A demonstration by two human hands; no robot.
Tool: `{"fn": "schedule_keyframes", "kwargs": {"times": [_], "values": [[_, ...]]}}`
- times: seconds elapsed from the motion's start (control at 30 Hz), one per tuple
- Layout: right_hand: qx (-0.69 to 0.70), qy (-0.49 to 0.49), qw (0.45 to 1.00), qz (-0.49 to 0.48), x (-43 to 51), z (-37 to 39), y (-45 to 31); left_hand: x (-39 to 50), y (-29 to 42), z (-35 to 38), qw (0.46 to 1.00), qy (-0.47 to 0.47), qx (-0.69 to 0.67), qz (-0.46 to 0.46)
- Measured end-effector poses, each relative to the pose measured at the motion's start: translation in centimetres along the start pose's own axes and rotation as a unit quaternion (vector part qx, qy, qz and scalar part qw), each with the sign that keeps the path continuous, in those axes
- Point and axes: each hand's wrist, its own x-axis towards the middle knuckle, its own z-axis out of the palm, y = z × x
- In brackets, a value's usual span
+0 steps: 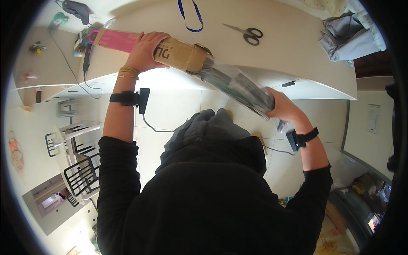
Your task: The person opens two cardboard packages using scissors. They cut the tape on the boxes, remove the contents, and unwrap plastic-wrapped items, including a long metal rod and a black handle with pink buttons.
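Note:
A long cardboard box (180,53) with a pink panel and dark printing lies slantwise along the front of the worktop. My left hand (147,51) wraps around its middle, fingers over the top. From the box's right end juts a dark, long bundle in clear plastic wrap (234,83), partly inside the cardboard; what it holds is hard to make out. My right hand (282,106) grips the bundle's far end, beyond the worktop's front edge. Loose plastic hangs below that hand.
Black-handled scissors (250,34) and a blue strap loop (195,19) lie on the worktop (280,54). A black corded device (86,57) is at the left, its cable trailing over the edge. Grey fabric (350,38) sits at the right end. Chairs (81,173) stand at left.

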Motion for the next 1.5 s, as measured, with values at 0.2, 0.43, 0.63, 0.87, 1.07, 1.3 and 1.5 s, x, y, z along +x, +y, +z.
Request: {"fn": "schedule_keyframes", "kwargs": {"times": [0.2,0.43,0.63,0.87,1.07,1.3,1.5], "values": [[0.081,0.014,0.997,0.017,-3.8,2.1,1.7,0.2,-0.5,-0.1,1.000,-0.001,-0.004,0.000],[0.051,0.014,0.997,0.055,-6.5,2.0,2.4,0.1,-0.8,0.1,1.000,0.009,0.002,0.001],[0.059,0.014,0.993,0.098,-9.3,2.4,4.2,0.2,-1.7,0.0,1.000,0.027,0.010,-0.006],[0.105,0.040,0.989,0.100,-11.2,3.6,5.8,0.4,-3.0,-2.1,0.996,0.078,-0.044,-0.003],[0.115,0.042,0.986,0.117,-11.8,3.2,6.0,-0.2,-3.1,-3.3,0.991,0.120,-0.063,-0.019],[0.113,0.084,0.982,0.125,-11.5,2.7,5.9,-1.8,-3.8,-4.5,0.970,0.236,-0.054,-0.019],[0.128,0.035,0.987,0.092,-9.8,1.4,4.3,-5.5,-2.8,-6.7,0.934,0.345,-0.035,-0.089]]}}
